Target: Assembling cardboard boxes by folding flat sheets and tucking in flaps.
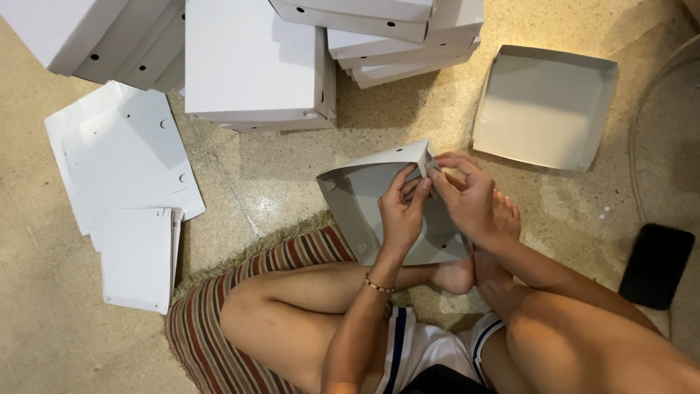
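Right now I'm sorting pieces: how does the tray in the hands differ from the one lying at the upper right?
The held tray is tilted, with both hands pinching one corner; the finished tray lies flat, untouched, all four walls up. Both are white cardboard.

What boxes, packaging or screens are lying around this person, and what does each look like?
Half-folded box: grey-white card, held by left hand and right hand.
Open tray: upper right, square, white.
Closed boxes: stacked along top, white.
Flat card blanks: left, white, punched holes.
Dark phone: right floor, screen blank.
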